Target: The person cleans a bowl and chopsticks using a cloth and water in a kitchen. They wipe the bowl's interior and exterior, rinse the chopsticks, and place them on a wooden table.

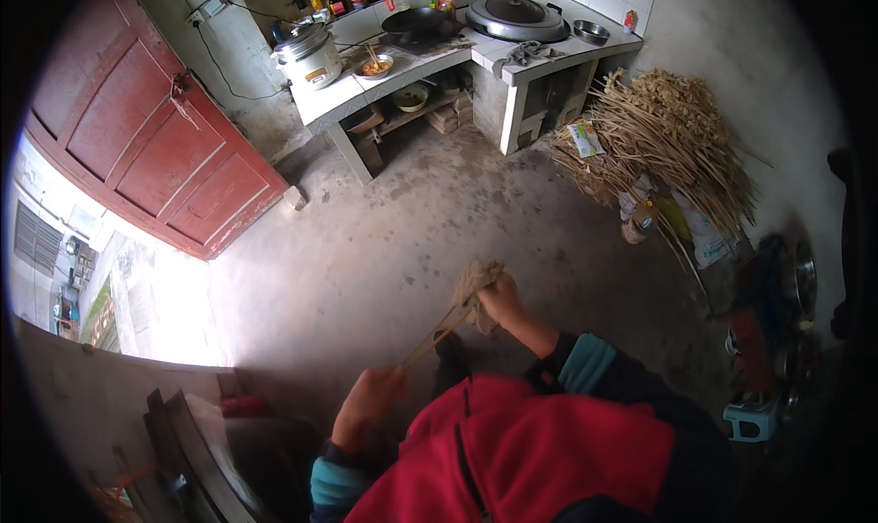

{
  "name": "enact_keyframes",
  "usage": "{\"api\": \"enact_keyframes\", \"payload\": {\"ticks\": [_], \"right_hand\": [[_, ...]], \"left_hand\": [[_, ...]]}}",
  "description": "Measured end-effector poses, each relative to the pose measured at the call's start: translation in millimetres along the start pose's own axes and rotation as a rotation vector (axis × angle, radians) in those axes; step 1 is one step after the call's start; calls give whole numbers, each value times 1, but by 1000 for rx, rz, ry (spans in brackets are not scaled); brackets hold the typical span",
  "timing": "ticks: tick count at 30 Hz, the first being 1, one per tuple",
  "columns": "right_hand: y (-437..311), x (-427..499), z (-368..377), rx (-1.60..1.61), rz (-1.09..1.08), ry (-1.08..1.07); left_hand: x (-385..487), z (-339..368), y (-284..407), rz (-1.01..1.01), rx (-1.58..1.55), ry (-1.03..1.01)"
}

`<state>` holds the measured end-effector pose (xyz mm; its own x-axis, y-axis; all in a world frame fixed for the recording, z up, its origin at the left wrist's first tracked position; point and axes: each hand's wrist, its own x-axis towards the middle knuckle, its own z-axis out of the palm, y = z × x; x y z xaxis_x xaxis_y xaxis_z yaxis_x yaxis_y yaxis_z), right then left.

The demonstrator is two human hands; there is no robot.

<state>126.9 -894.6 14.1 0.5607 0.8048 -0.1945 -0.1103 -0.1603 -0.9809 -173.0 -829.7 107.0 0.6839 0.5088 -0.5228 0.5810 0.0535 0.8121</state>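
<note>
My left hand [372,394] is closed around one end of a pair of wooden chopsticks [433,339], low in the middle of the view. Up and to the right, my right hand [503,302] grips a crumpled grey-brown cloth [476,281]. The cloth lies around the far ends of the chopsticks, so their tips are hidden. Both hands are in front of my body, above the concrete floor.
A tiled counter [411,63] holds a rice cooker [312,60], a bowl [374,67] with food, a wok [413,22] and a large lidded pan [516,17]. Dry stalks [658,132] lean at the right wall. A red door [158,125] stands ajar; a blue stool [751,417] is lower right.
</note>
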Motion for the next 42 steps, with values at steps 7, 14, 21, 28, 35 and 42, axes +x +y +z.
{"api": "enact_keyframes", "payload": {"ticks": [7, 14, 21, 28, 35, 42], "right_hand": [[-50, 111, 19, 968, 317, 76], [-69, 187, 11, 649, 202, 226], [-98, 281, 20, -284, -122, -470], [-188, 412, -25, 249, 140, -417], [-234, 511, -1, 367, 178, -575], [-311, 673, 3, 168, -211, -471]], "left_hand": [[121, -92, 55, -10, -79, -162], [243, -128, 82, 55, -792, -117], [400, -124, 92, 225, -1005, -243], [447, -175, 189, 92, -687, -319], [479, -222, 256, 18, -692, -79], [537, -302, 242, 102, -734, 117]]}}
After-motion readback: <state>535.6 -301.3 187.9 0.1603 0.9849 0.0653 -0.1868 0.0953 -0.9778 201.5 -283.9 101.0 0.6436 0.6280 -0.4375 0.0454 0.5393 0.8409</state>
